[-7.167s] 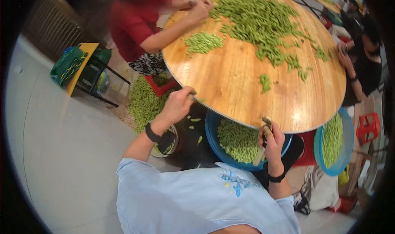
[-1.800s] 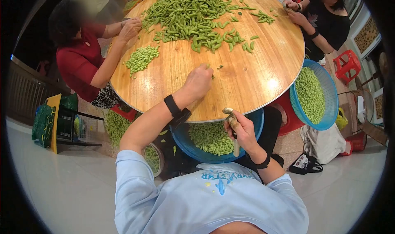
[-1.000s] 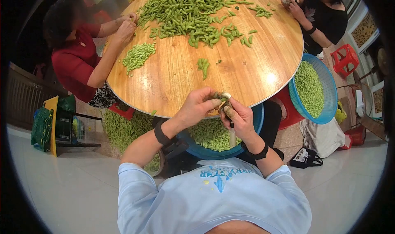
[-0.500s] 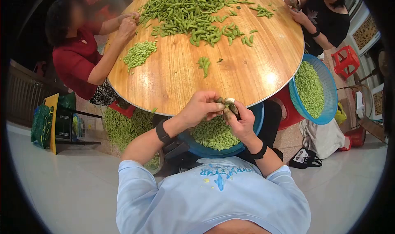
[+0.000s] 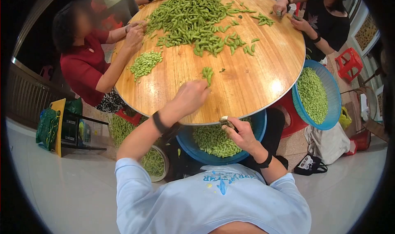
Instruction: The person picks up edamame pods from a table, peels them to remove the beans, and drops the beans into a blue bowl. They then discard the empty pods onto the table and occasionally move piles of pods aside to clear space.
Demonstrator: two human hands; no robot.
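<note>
Head camera: small clump of plump green pods [image 5: 207, 74] is lying just ahead of the left hand [image 5: 193, 96], long axis running roughly toward the large green pod heap [image 5: 189, 17]. Left hand is nearer, fingertips hidden, can't tell if pinching. Round varnished wooden bench [image 5: 247, 90] is carrying both piles; right hand [image 5: 240, 132] is hovering by its near edge over a round blue plastic basket [image 5: 186, 144], fingers curling, contents unclear.
</note>
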